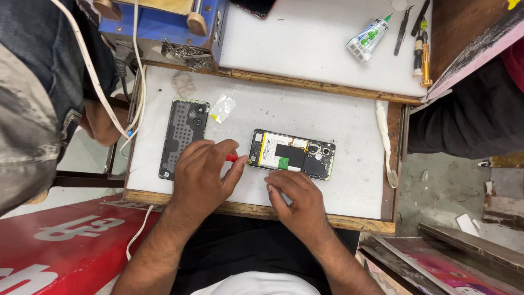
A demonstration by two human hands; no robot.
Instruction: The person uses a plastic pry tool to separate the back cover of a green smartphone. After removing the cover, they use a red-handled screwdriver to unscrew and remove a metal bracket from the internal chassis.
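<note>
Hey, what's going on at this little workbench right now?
A person is working on an opened phone lying on a white work surface, its battery and boards exposed. The left hand holds a red-handled tool at the phone's left end, while the right hand rests on the surface just below the phone. The removed back cover lies to the left.
</note>
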